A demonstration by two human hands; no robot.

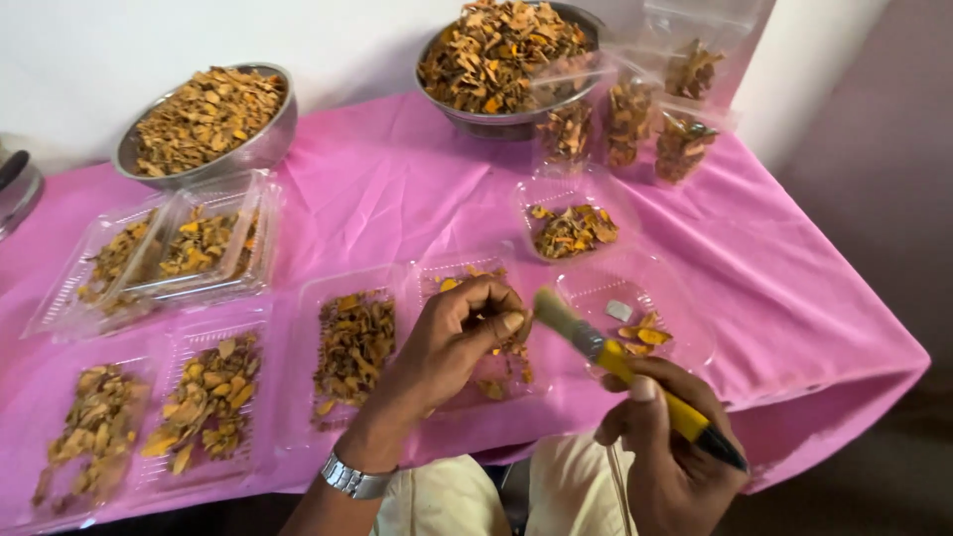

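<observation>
R hand [667, 437] grips brush [620, 365], bristles up-left; L hand [462, 333] pinches dried piece [493, 320].

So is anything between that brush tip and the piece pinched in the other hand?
Nothing visible. The brush in the right hand has its bristles right beside the left hand fingertips, with only open air between.

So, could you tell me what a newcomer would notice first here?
Probably the bright pink tablecloth, covered with clear trays and two steel bowls of dried orange-brown pieces. Next, near the front edge, the right hand holds a yellow-handled brush toward the left hand, whose fingers are pinched together.
</observation>
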